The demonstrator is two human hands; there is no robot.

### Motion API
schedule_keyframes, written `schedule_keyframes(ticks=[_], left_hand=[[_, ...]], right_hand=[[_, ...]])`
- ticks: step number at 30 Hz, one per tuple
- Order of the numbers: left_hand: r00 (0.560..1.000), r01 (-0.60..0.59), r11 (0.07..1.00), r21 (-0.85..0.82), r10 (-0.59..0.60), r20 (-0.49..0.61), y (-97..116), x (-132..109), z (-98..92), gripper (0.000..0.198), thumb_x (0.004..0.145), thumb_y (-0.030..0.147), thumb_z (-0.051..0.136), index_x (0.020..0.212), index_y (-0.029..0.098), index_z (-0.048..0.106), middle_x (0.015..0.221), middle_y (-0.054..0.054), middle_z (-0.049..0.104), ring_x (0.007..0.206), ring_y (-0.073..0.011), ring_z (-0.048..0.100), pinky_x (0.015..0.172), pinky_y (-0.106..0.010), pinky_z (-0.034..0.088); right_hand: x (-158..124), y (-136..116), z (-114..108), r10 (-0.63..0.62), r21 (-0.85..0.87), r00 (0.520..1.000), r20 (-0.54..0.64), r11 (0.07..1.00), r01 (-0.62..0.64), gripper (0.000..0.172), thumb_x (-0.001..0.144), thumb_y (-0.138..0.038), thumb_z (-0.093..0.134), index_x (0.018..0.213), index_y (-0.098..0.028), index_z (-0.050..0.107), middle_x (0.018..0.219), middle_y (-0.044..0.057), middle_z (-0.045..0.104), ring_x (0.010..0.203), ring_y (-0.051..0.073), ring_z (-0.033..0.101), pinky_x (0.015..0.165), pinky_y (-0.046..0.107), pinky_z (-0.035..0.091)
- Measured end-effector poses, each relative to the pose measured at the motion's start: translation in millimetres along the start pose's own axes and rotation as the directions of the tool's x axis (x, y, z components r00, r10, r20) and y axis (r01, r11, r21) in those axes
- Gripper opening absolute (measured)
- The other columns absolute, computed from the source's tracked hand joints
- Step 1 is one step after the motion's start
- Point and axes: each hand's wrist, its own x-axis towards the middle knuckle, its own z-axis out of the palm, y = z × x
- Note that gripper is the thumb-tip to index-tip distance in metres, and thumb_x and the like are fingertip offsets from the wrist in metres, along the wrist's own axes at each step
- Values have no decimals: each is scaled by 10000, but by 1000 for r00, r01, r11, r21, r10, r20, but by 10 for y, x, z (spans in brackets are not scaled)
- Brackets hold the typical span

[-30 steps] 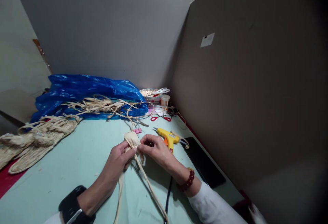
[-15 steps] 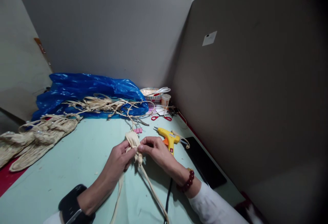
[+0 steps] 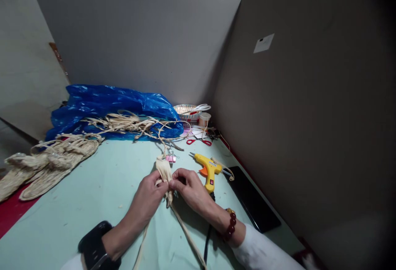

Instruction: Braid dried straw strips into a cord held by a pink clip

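Observation:
A pale straw bundle (image 3: 163, 170) lies on the mint-green table (image 3: 102, 187), its long strands trailing toward me. My left hand (image 3: 148, 198) is closed, pinching the bundle from the left. My right hand (image 3: 188, 187), with a red bead bracelet at the wrist, pinches the same bundle from the right. Both hands meet at its middle. A pink binder clip (image 3: 170, 158) sits just beyond the bundle's top.
A yellow glue gun (image 3: 209, 170) lies right of my hands, beside a black tablet (image 3: 252, 200). Loose straw (image 3: 130, 125) rests against a blue plastic bag (image 3: 108, 107). Woven straw sandals (image 3: 46, 165) lie at the left. Red scissors (image 3: 198, 141) and a small basket (image 3: 185, 111) sit at the back.
Both hands have stayed on the straw bundle, fingers shifting slightly closer together. The view has drifted a little to the left and down.

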Motion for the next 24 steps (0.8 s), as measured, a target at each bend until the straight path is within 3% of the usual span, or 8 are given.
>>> schedule_keyframes(ticks=[6, 10, 12, 16, 18, 20, 24], left_hand=[[998, 37, 999, 14, -36, -55, -77, 29, -6, 182, 664, 211, 583, 818, 161, 667, 677, 1, 639, 672, -197, 553, 631, -266, 414], [999, 44, 997, -66, -46, -23, -82, 34, 5, 189, 685, 219, 583, 852, 155, 645, 697, 3, 630, 657, -175, 547, 607, -252, 401], [997, 74, 993, -90, -74, 3, -57, 28, 6, 143, 686, 231, 581, 796, 155, 632, 651, 16, 602, 579, -142, 498, 551, -234, 366], [989, 137, 986, -98, -130, 76, -7, 23, -6, 146, 678, 282, 583, 758, 162, 607, 489, 79, 456, 415, -77, 292, 436, -211, 218], [987, 149, 985, -83, -143, 80, 0, 26, -10, 152, 663, 322, 595, 661, 174, 559, 440, 95, 384, 392, -65, 241, 417, -207, 171], [986, 155, 986, -67, -150, 69, 2, 30, -9, 197, 643, 348, 601, 587, 189, 498, 424, 94, 372, 386, -59, 234, 407, -204, 146], [986, 162, 985, -56, -159, 57, 18, 34, 4, 169, 617, 323, 589, 578, 193, 488, 431, 91, 381, 392, -58, 243, 401, -200, 147]], right_hand=[[-78, -199, -22, -40, 173, 992, 116, 985, 20, 93, 772, -239, 580, 729, -157, 567, 656, -18, 494, 641, 121, 419, 599, 232, 328], [-57, -294, -176, -82, 155, 995, -53, 984, 90, 148, 797, -301, 590, 734, -169, 574, 713, -11, 510, 680, 126, 431, 635, 237, 343], [-16, -255, -249, -68, 178, 997, -41, 981, 75, 148, 788, -307, 602, 735, -174, 568, 734, -10, 510, 699, 127, 439, 650, 236, 353], [64, -179, -357, 0, 506, 1000, 26, 863, -13, 190, 764, -325, 633, 767, -176, 514, 765, 14, 569, 711, 133, 516, 685, 253, 413], [92, -194, -451, 22, 640, 999, -35, 769, 5, 230, 745, -327, 663, 772, -180, 487, 715, 4, 562, 626, 112, 505, 619, 237, 413], [104, -237, -593, -9, 690, 986, -166, 713, 122, 230, 743, -308, 672, 758, -185, 478, 677, -17, 527, 566, 88, 463, 558, 211, 389], [70, -330, -915, -112, 660, 905, -409, 648, 379, 139, 784, -276, 612, 760, -197, 500, 707, -16, 513, 612, 92, 491, 582, 208, 423]])
